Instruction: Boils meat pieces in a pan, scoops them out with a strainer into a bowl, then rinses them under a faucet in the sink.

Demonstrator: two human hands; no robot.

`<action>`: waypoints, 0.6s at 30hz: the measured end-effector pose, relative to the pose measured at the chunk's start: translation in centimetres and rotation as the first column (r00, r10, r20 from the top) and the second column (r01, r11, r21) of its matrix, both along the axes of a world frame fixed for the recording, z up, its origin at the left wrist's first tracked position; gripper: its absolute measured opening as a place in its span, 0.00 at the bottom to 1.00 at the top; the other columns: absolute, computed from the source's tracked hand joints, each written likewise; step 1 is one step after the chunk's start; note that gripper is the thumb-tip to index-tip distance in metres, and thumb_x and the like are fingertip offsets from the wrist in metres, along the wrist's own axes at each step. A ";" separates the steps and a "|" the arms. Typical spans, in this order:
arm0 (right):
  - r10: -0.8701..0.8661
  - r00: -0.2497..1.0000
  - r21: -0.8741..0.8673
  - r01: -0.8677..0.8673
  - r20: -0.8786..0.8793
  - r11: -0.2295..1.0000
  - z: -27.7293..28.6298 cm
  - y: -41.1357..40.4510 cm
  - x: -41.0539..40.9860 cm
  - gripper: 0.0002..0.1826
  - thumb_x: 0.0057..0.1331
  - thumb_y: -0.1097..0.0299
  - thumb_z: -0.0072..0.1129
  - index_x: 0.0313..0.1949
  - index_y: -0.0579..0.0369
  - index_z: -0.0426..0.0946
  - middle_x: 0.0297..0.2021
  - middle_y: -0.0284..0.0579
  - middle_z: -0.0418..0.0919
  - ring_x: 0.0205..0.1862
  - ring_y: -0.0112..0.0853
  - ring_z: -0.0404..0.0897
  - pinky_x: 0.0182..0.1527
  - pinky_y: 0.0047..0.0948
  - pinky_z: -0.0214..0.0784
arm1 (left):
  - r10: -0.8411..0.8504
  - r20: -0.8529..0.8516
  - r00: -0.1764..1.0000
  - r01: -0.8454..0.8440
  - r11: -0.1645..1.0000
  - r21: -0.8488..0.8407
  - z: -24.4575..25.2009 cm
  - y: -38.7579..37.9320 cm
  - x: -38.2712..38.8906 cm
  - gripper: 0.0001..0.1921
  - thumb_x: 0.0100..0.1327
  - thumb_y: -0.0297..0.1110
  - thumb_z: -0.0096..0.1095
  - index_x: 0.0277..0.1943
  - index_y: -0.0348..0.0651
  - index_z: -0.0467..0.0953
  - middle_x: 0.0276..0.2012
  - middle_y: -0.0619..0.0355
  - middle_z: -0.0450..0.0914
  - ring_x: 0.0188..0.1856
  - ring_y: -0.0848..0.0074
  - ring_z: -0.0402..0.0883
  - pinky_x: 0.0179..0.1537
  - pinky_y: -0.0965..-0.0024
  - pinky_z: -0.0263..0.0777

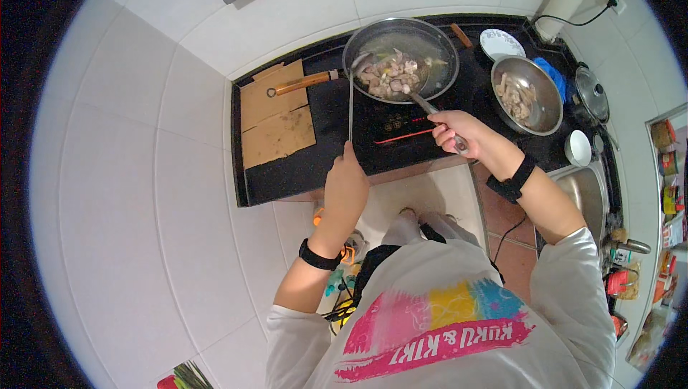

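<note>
A wide metal wok (438, 80) stands on the black induction cooktop (395, 128), with pieces of pale meat (392, 74) gathered in it. My left hand (346, 184) grips the long thin handle of a metal ladle (351, 109), whose bowl rests inside the wok's left side. In my right hand (457, 133) is the handle of a metal spatula (424, 103). Its blade reaches into the meat at the wok's near side and is partly hidden. The wok's wooden handle (306, 83) points left, untouched by either hand.
Flattened cardboard (279, 136) covers the counter's left end. To the right are a steel bowl of meat pieces (518, 104), a patterned white plate (501, 42), a blue cloth (551, 78), a lidded pot (591, 93), a white bowl (579, 148) and a sink (583, 187).
</note>
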State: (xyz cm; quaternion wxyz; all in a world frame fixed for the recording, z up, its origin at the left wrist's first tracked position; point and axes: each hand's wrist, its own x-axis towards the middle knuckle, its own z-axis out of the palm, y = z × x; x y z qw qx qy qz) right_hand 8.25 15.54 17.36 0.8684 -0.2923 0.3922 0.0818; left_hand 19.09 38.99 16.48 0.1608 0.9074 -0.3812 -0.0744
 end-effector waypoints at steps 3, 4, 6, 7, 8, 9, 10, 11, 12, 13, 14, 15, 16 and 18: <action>-0.005 0.999 0.043 0.004 0.033 0.999 -0.5 0.0 -0.4 0.08 0.69 0.67 0.45 0.34 0.47 0.56 0.18 0.28 0.60 0.12 0.13 0.57 0.10 0.13 0.48 | -0.023 0.018 1.000 0.022 0.999 0.037 -0.3 -0.7 -0.1 0.26 0.57 0.21 0.48 0.61 0.24 0.58 0.36 0.35 0.75 0.35 0.50 0.80 0.35 0.60 0.77; -0.024 0.999 0.065 0.022 0.041 0.998 -0.6 0.1 -0.4 0.06 0.70 0.67 0.44 0.36 0.48 0.57 0.18 0.27 0.60 0.12 0.13 0.57 0.10 0.12 0.48 | -0.014 0.014 1.000 0.014 0.999 0.031 -0.2 -1.0 -0.3 0.26 0.57 0.20 0.47 0.61 0.23 0.58 0.36 0.35 0.75 0.35 0.50 0.80 0.35 0.60 0.77; -0.044 0.998 0.086 0.040 0.050 0.995 -0.8 0.3 -0.5 0.04 0.70 0.67 0.43 0.37 0.49 0.59 0.18 0.27 0.59 0.12 0.13 0.57 0.10 0.12 0.48 | -0.007 0.012 1.000 0.006 1.000 0.024 0.0 -1.6 -0.8 0.27 0.57 0.20 0.47 0.60 0.22 0.58 0.36 0.35 0.75 0.35 0.51 0.80 0.35 0.61 0.77; -0.063 0.995 0.115 0.054 0.075 0.992 -0.9 0.4 -0.5 0.03 0.70 0.67 0.42 0.40 0.50 0.61 0.18 0.27 0.59 0.12 0.13 0.57 0.10 0.12 0.48 | 0.004 0.001 1.000 -0.004 1.000 0.027 0.1 -1.9 -1.0 0.27 0.56 0.20 0.47 0.60 0.22 0.58 0.36 0.35 0.75 0.35 0.51 0.80 0.35 0.61 0.77; -0.083 0.992 0.145 0.068 0.099 0.987 -1.0 0.5 -0.4 0.04 0.71 0.67 0.42 0.42 0.51 0.62 0.18 0.27 0.59 0.12 0.13 0.57 0.10 0.12 0.48 | 0.015 -0.009 1.000 -0.015 0.999 0.031 0.1 -2.0 -1.1 0.27 0.56 0.20 0.47 0.60 0.22 0.58 0.36 0.35 0.75 0.34 0.51 0.80 0.35 0.61 0.77; -0.082 0.992 0.145 0.067 0.100 0.987 -1.0 0.4 -0.4 0.04 0.71 0.67 0.42 0.42 0.51 0.62 0.18 0.27 0.59 0.12 0.13 0.57 0.10 0.12 0.48 | 0.016 -0.008 1.000 -0.015 0.999 0.031 0.1 -2.1 -1.1 0.27 0.56 0.20 0.47 0.60 0.22 0.58 0.36 0.35 0.75 0.34 0.51 0.80 0.35 0.61 0.77; -0.107 0.988 0.203 0.082 0.113 0.976 -1.1 0.4 -0.3 0.06 0.71 0.67 0.41 0.44 0.53 0.63 0.17 0.27 0.59 0.12 0.13 0.58 0.10 0.12 0.49 | 0.019 -0.016 1.000 -0.019 0.999 0.030 -0.1 -2.2 -1.1 0.28 0.56 0.20 0.48 0.61 0.22 0.57 0.36 0.36 0.75 0.34 0.51 0.80 0.35 0.61 0.77; -0.132 0.983 0.261 0.096 0.124 0.961 -1.2 0.4 -0.2 0.07 0.71 0.67 0.41 0.45 0.54 0.64 0.17 0.27 0.59 0.12 0.13 0.58 0.10 0.12 0.49 | 0.023 -0.025 0.999 -0.022 0.999 0.030 -0.3 -2.2 -1.1 0.28 0.55 0.20 0.49 0.61 0.22 0.57 0.36 0.36 0.75 0.34 0.51 0.80 0.35 0.61 0.77; -0.134 0.983 0.261 0.098 0.124 0.960 -1.5 0.2 -0.2 0.07 0.71 0.67 0.41 0.45 0.54 0.64 0.17 0.27 0.59 0.12 0.13 0.58 0.10 0.12 0.49 | 0.021 -0.024 0.999 -0.021 0.999 0.030 -0.5 -2.3 -1.1 0.28 0.55 0.20 0.49 0.61 0.22 0.57 0.36 0.36 0.75 0.34 0.51 0.80 0.35 0.61 0.77; -0.137 0.979 0.273 0.092 0.151 0.958 -1.9 0.0 -0.1 0.08 0.72 0.67 0.41 0.45 0.55 0.65 0.17 0.27 0.59 0.12 0.13 0.58 0.10 0.11 0.49 | 0.004 -0.025 1.000 -0.004 1.000 -0.005 -0.7 -2.3 -1.1 0.29 0.55 0.20 0.50 0.61 0.22 0.56 0.36 0.36 0.75 0.34 0.52 0.80 0.35 0.61 0.77; -0.140 0.974 0.285 0.085 0.178 0.955 -2.2 -0.1 -0.1 0.08 0.72 0.67 0.41 0.45 0.57 0.66 0.17 0.27 0.59 0.12 0.13 0.58 0.09 0.11 0.49 | -0.014 -0.026 1.000 0.013 0.999 -0.040 -0.8 -2.3 -1.1 0.30 0.54 0.20 0.51 0.62 0.22 0.56 0.36 0.36 0.75 0.34 0.52 0.80 0.35 0.61 0.77; -0.140 0.974 0.285 0.085 0.178 0.955 -2.3 0.0 0.0 0.08 0.72 0.67 0.41 0.45 0.57 0.66 0.17 0.27 0.59 0.12 0.13 0.58 0.09 0.11 0.49 | -0.013 -0.026 1.000 0.012 0.999 -0.041 -0.6 -2.4 -1.0 0.30 0.54 0.20 0.51 0.62 0.22 0.56 0.36 0.36 0.75 0.34 0.52 0.80 0.35 0.61 0.77; -0.168 0.968 0.345 0.097 0.184 0.934 -2.4 0.2 0.0 0.09 0.72 0.67 0.41 0.45 0.57 0.66 0.17 0.27 0.59 0.12 0.13 0.58 0.09 0.11 0.49 | -0.003 -0.033 0.999 0.002 1.000 -0.026 -0.3 -2.5 -1.0 0.31 0.54 0.20 0.51 0.62 0.23 0.56 0.36 0.36 0.75 0.34 0.52 0.80 0.35 0.61 0.77; -0.198 0.962 0.404 0.108 0.189 0.909 -2.9 0.4 -0.1 0.09 0.72 0.67 0.41 0.45 0.57 0.67 0.16 0.27 0.59 0.12 0.13 0.58 0.09 0.11 0.49 | 0.007 -0.040 0.999 -0.007 1.000 -0.012 -0.2 -2.5 -0.9 0.31 0.54 0.21 0.52 0.62 0.23 0.55 0.36 0.36 0.75 0.34 0.52 0.80 0.35 0.61 0.77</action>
